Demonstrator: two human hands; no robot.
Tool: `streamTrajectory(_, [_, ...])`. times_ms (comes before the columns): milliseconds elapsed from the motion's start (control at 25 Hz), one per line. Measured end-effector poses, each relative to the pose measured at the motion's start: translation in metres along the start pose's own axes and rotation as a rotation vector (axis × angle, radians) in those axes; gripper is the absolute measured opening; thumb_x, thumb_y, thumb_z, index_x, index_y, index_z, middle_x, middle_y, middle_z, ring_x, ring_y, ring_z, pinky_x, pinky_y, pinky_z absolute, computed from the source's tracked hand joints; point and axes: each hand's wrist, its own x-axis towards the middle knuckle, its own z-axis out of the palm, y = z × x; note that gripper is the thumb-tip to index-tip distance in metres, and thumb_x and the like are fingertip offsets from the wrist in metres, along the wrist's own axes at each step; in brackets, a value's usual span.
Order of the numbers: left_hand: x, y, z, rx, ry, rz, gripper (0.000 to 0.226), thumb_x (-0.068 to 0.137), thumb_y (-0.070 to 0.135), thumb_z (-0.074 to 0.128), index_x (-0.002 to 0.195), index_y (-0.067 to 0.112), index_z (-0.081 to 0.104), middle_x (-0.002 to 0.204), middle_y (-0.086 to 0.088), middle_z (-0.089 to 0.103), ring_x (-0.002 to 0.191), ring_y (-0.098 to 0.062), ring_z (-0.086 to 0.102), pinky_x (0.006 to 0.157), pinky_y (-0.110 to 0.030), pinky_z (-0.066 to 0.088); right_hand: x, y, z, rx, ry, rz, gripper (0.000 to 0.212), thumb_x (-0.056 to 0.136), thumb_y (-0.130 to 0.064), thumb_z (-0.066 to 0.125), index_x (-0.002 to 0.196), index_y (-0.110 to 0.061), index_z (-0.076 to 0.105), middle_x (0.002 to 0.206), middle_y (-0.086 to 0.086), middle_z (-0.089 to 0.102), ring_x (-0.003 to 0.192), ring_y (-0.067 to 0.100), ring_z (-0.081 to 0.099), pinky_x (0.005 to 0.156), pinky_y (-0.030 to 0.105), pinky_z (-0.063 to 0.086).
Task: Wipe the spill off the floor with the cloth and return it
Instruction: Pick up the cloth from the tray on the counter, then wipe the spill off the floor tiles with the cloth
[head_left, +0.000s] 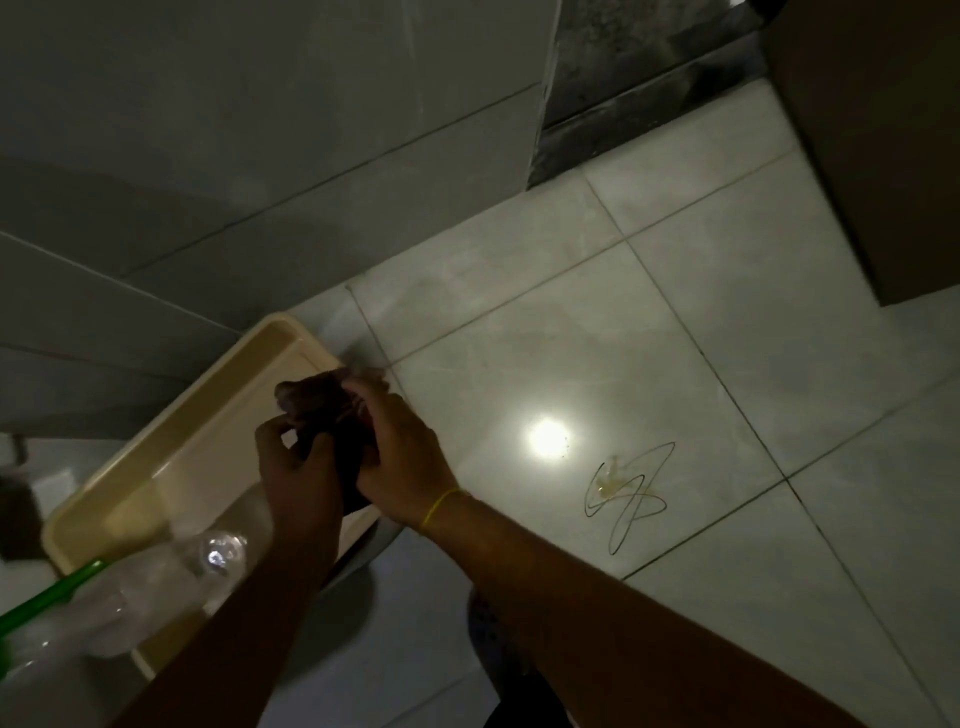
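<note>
A dark brown cloth (311, 397) is bunched between both my hands above the right edge of a cream plastic tray (208, 415). My left hand (298, 467) grips its lower left part. My right hand (400, 457), with a yellow band at the wrist, holds its right side. Part of the cloth is hidden behind my fingers. The spill (610, 480) is a small yellowish puddle on the pale tiled floor (675, 322), to the right of my hands, with a thin dark squiggle drawn around it.
A clear plastic bottle (223, 553) and a green-handled thing (57, 592) lie at the tray's near end. Grey wall tiles (260, 130) rise behind the tray. A brown box (872, 130) stands at the upper right. A bright light reflection (548, 439) shines on the floor.
</note>
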Motion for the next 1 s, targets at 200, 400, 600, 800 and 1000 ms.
streamTrajectory(200, [-0.079, -0.022, 0.112, 0.098, -0.302, 0.133, 0.047, 0.09, 0.002, 0.06, 0.132, 0.015, 0.045, 0.118, -0.015, 0.073, 0.108, -0.027, 0.076, 0.091, -0.05, 0.063, -0.073, 0.083, -0.107, -0.086, 0.224, 0.05, 0.085, 0.078, -0.012, 0.058, 0.159, -0.032, 0.042, 0.159, 0.002, 0.048, 0.122, 0.036, 0.068, 0.1, 0.045, 0.062])
streamTrajectory(400, [-0.147, -0.148, 0.214, 0.279, -0.523, -0.037, 0.061, 0.095, -0.009, 0.043, 0.14, 0.032, 0.043, 0.11, 0.005, 0.073, 0.099, -0.013, 0.075, 0.081, -0.038, 0.067, -0.145, 0.253, -0.149, -0.284, 0.211, 0.264, 0.082, 0.092, -0.011, 0.066, 0.164, -0.03, 0.031, 0.165, 0.005, 0.037, 0.11, 0.034, 0.073, 0.094, 0.042, 0.066])
streamTrajectory(600, [-0.175, -0.31, 0.268, 0.541, -0.594, -0.13, 0.026, 0.105, 0.025, 0.054, 0.129, 0.034, 0.053, 0.108, 0.003, 0.073, 0.096, -0.017, 0.073, 0.092, -0.043, 0.064, -0.191, 0.416, -0.114, -0.321, 0.119, 0.432, 0.075, 0.103, -0.025, 0.066, 0.168, -0.027, 0.028, 0.17, 0.007, 0.036, 0.117, 0.032, 0.071, 0.104, 0.042, 0.061])
streamTrajectory(800, [-0.163, -0.414, 0.242, 0.813, -0.495, 0.188, 0.041, 0.105, 0.047, 0.039, 0.144, 0.036, 0.036, 0.137, -0.007, 0.069, 0.125, -0.028, 0.067, 0.104, -0.04, 0.052, -0.207, 0.489, -0.068, -0.67, 0.187, 0.433, 0.071, 0.091, -0.032, 0.065, 0.157, -0.009, 0.051, 0.167, 0.027, 0.04, 0.145, 0.049, 0.048, 0.113, 0.062, 0.047])
streamTrajectory(1000, [-0.098, -0.455, 0.208, 1.175, -0.501, 0.445, 0.073, 0.107, 0.056, 0.028, 0.168, 0.022, 0.007, 0.18, -0.001, -0.002, 0.166, -0.022, -0.004, 0.132, -0.054, 0.005, -0.177, 0.523, -0.053, -0.815, 0.039, 0.106, 0.086, 0.099, -0.056, 0.048, 0.169, -0.01, 0.031, 0.178, 0.016, 0.025, 0.166, 0.039, 0.023, 0.129, 0.066, 0.025])
